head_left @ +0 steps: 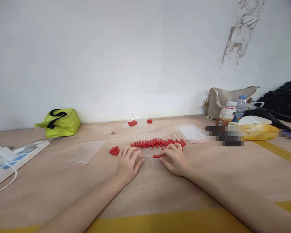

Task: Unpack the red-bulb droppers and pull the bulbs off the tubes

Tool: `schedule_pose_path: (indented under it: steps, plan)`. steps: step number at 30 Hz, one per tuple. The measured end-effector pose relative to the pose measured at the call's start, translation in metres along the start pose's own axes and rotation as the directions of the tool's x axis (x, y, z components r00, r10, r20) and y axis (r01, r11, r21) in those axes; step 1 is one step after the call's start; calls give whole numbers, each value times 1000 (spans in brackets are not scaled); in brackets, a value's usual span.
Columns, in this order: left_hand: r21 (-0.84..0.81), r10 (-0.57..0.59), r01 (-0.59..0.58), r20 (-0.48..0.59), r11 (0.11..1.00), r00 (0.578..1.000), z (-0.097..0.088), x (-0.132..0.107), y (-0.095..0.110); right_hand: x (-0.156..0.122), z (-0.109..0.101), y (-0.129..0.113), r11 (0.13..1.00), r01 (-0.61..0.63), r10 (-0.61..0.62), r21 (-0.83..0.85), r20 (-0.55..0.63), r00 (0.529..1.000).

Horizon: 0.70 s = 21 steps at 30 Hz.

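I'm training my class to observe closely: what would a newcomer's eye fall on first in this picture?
Probably the row of red-ended clear tubes near the middle of the table. Just in front of it, the right hand pinches a single red-ended tube, whose clear end reaches the left hand. Next, the lime-green bag stands out at left, near the wall.

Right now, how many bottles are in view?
2, at right: the white-capped plastic bottle of brown drink and, to its right, the clear blue-capped plastic bottle; others may be hidden.
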State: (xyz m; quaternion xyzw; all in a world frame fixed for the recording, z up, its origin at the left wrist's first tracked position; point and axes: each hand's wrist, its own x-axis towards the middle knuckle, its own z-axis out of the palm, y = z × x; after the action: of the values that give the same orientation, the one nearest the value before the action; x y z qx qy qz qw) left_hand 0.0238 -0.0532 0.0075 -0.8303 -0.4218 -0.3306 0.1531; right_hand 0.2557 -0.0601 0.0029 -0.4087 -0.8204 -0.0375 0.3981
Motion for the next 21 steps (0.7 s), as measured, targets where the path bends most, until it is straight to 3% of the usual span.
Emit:
schedule_pose_path:
  steps: [4, 10, 21]
  plan:
    - [-7, 126, -126, 63, 992, 990, 3, 0, 2, 0, 2, -5, 999, 37, -37, -10, 18, 999]
    - [-15, 187, -186, 103, 982, 977, 5, 3, 3, 3, 9, -6, 994, 82, -86, -76, -42, 995]
    - [-41, 178, -174, 125, 984, 976, -1, 6, 4, 5, 12, -2, 950, 223, -234, -220, -26, 972]
